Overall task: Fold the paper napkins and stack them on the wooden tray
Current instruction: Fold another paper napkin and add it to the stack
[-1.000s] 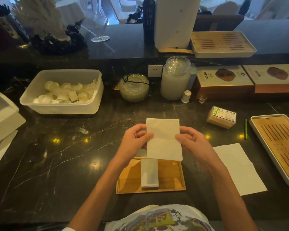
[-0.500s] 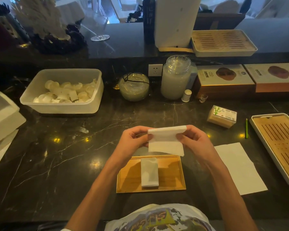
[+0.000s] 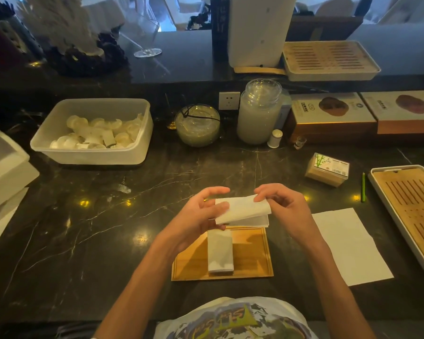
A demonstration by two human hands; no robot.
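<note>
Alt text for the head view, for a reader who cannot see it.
The left hand and right hand hold a half-folded napkin over the far edge of a wooden tray bearing folded napkins. A flat napkin lies on the counter right of it.

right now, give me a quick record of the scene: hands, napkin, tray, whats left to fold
left hand: holds the napkin's left end
right hand: pinches its right end
napkin: folded over, in the air above the tray's far edge
tray: wooden, on the counter
stack: folded napkins on the tray, left of its middle
sheet: unfolded, flat on the counter right of the tray
</note>
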